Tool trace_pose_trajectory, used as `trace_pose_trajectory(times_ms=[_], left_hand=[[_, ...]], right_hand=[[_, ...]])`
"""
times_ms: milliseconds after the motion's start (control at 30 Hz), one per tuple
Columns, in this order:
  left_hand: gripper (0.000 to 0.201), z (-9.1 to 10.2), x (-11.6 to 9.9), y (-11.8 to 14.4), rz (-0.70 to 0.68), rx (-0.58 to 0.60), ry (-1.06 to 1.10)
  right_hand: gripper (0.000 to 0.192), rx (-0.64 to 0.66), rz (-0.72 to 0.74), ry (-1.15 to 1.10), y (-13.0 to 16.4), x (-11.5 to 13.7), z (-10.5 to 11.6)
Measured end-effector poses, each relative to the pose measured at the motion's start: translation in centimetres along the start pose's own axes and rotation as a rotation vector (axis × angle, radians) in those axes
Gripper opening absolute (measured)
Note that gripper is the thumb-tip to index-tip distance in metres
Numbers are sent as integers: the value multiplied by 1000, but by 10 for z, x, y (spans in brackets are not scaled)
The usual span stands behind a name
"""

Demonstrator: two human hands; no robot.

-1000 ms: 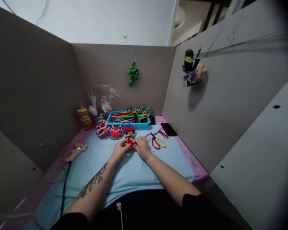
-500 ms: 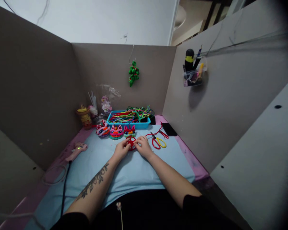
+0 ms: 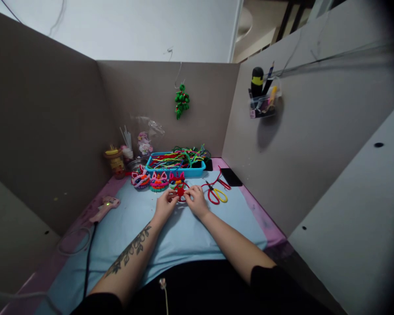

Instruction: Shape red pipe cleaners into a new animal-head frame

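Red pipe-cleaner ring (image 3: 181, 191) sits between both hands over the blue mat (image 3: 170, 236), just in front of three small woven faces (image 3: 158, 180); the left hand (image 3: 164, 204) pinches the ring's left edge with thumb and forefinger, the other fingers curled beneath; the right hand (image 3: 195, 200) pinches its right edge, fingertips bent close together on the wire; whether the ring touches the mat I cannot tell. Just right of the right hand lie scissors (image 3: 216, 193) with one red and one yellow loop, a loose red strand trailing beside them; a black phone (image 3: 231, 176) lies beyond, near the right wall. A blue tray (image 3: 175, 169) of mixed-colour pipe cleaners stands behind the faces; left of it a yellow jar (image 3: 114, 160) and a clear bag (image 3: 144, 136) stand in the corner. A pink glue gun (image 3: 104, 207) rests at the mat's left edge, its dark cord running toward the viewer. A green ornament (image 3: 181, 101) hangs on the back wall; a clear holder (image 3: 262, 105) with pens is fixed to the right wall.
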State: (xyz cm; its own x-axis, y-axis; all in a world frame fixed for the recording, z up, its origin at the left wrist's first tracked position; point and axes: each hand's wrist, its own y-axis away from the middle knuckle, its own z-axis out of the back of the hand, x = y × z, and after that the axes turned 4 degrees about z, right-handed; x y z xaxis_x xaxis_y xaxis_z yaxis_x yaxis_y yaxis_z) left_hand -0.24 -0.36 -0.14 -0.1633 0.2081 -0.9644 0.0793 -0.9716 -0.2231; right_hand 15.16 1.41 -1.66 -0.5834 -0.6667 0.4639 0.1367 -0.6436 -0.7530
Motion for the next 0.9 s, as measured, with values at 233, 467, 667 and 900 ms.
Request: trace_pose_trajectory(times_ms=[233, 467, 667, 900], left_hand=[[36, 0, 0, -3, 101, -2, 133], [42, 0, 5, -4, 134, 6, 151], [45, 0, 6, -5, 163, -11, 193], [44, -5, 13, -4, 82, -85, 245]], right_hand=[[11, 26, 15, -26, 1, -1, -3], [11, -11, -26, -89, 0, 0, -3], [11, 16, -10, -99, 0, 2, -2], [12, 53, 56, -57, 1, 5, -2]])
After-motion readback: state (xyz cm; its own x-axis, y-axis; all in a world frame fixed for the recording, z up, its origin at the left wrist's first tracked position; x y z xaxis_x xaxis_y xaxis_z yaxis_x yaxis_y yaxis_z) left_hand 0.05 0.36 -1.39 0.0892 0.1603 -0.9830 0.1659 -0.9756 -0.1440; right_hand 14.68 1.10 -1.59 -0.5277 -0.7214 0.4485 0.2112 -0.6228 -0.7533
